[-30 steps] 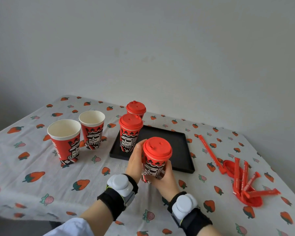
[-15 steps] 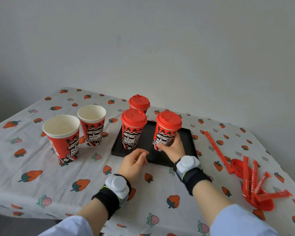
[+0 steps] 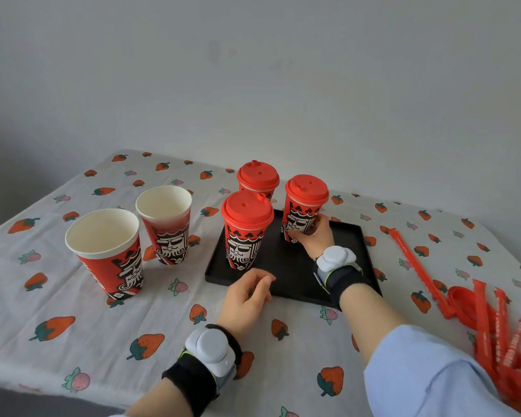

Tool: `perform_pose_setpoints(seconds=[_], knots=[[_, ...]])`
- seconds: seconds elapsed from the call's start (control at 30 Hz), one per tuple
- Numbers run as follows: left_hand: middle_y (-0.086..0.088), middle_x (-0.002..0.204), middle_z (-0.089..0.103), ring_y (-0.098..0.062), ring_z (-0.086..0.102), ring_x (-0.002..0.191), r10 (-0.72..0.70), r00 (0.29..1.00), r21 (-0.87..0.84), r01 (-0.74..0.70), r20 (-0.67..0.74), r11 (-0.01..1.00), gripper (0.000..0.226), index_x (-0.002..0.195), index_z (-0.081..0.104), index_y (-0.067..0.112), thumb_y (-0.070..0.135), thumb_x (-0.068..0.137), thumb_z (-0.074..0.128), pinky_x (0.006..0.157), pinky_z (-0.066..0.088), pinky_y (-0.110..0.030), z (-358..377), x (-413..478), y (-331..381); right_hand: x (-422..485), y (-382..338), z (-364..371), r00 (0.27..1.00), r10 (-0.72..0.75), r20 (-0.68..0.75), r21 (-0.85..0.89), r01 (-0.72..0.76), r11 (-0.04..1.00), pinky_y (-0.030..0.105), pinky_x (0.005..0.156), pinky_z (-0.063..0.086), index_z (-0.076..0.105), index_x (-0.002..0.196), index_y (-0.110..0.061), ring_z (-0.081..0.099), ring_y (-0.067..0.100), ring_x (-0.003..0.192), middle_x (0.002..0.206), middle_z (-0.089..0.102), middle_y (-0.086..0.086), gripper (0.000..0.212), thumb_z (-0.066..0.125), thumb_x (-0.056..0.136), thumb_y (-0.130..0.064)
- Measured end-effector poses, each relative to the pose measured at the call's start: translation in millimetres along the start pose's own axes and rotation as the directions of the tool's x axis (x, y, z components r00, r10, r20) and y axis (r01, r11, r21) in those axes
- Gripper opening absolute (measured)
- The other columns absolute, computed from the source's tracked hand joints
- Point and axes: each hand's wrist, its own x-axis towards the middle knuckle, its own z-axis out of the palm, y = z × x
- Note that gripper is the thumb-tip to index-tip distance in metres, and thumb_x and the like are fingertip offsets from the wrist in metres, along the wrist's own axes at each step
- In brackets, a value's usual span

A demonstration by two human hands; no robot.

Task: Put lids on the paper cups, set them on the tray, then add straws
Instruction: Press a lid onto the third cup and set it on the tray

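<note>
Three red-lidded paper cups stand on the black tray (image 3: 355, 254): one at front left (image 3: 243, 233), one at the back (image 3: 257, 179), one at the right (image 3: 304, 206). My right hand (image 3: 315, 236) is wrapped around the base of the right cup, which rests on the tray. My left hand (image 3: 247, 293) hovers at the tray's near edge, fingers loosely curled, holding nothing. Two lidless cups stand left of the tray, a near one (image 3: 109, 251) and a far one (image 3: 167, 224).
A pile of red wrapped straws (image 3: 500, 320) and red lids (image 3: 460, 299) lies at the right, with one long straw (image 3: 409, 254) beside the tray. The strawberry-print tablecloth (image 3: 82, 335) covers the table; its near edge runs along the bottom. A grey wall stands behind.
My right hand carried the lidded cup from in front of me onto the tray's right side. My left hand let go of it and now rests by the tray's near edge.
</note>
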Motion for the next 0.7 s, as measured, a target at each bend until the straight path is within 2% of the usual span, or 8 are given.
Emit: perform_pose_setpoints(seconds=[0.17, 0.37, 0.5, 0.6, 0.7], knots=[[0.015, 0.06, 0.059, -0.003, 0.052, 0.058, 0.018, 1.0, -0.013, -0.019, -0.018, 1.0, 0.018, 0.085, 0.062, 0.033, 0.031, 0.094, 0.046, 0.064, 0.048, -0.03, 1, 0, -2, 11, 1, 5, 1.0, 0.009, 0.012, 0.008, -0.009, 1.0, 0.025, 0.089, 0.038, 0.039, 0.128, -0.005, 0.054, 0.028, 0.117, 0.127, 0.056, 0.015, 0.074, 0.079, 0.067, -0.008], [0.017, 0.057, 0.058, 0.0, 0.052, 0.057, 0.017, 1.0, -0.007, -0.017, -0.005, 1.0, 0.018, 0.087, 0.062, 0.029, 0.03, 0.094, 0.046, 0.063, 0.047, -0.026, 0, 0, 1, 2, 1, -2, 0.994, 0.029, 0.102, -0.013, -0.028, 1.0, 0.032, 0.099, 0.038, 0.031, 0.137, -0.007, 0.048, 0.027, 0.125, 0.137, 0.049, 0.013, 0.084, 0.079, 0.069, -0.011], [0.012, 0.057, 0.056, 0.0, 0.051, 0.057, 0.035, 0.999, 0.018, -0.035, -0.016, 0.999, 0.018, 0.086, 0.062, 0.025, 0.028, 0.094, 0.046, 0.064, 0.048, -0.027, 0, -2, 5, -32, -1, -17, 0.999, 0.035, 0.007, 0.011, -0.035, 0.999, 0.034, 0.106, 0.037, 0.03, 0.139, -0.008, 0.044, 0.024, 0.129, 0.141, 0.045, 0.013, 0.078, 0.074, 0.075, -0.011], [0.008, 0.061, 0.056, -0.001, 0.052, 0.057, 0.051, 0.998, 0.05, -0.049, -0.029, 0.998, 0.018, 0.086, 0.062, 0.021, 0.026, 0.094, 0.047, 0.066, 0.048, -0.03, -1, -2, 7, -76, 0, -26, 0.997, -0.031, -0.073, 0.094, 0.038, 0.995, 0.024, 0.099, 0.04, 0.04, 0.132, -0.018, 0.05, 0.011, 0.118, 0.13, 0.053, 0.001, 0.063, 0.07, 0.077, -0.008], [0.005, 0.061, 0.057, -0.001, 0.052, 0.056, 0.084, 0.995, 0.091, -0.08, -0.046, 0.993, 0.017, 0.086, 0.062, 0.019, 0.025, 0.094, 0.049, 0.064, 0.048, -0.03, 0, -6, 8, -127, 3, -38, 0.994, -0.096, -0.048, 0.104, 0.101, 0.989, 0.01, 0.086, 0.044, 0.05, 0.118, -0.027, 0.054, -0.003, 0.105, 0.111, 0.057, -0.016, 0.047, 0.068, 0.079, -0.01]])
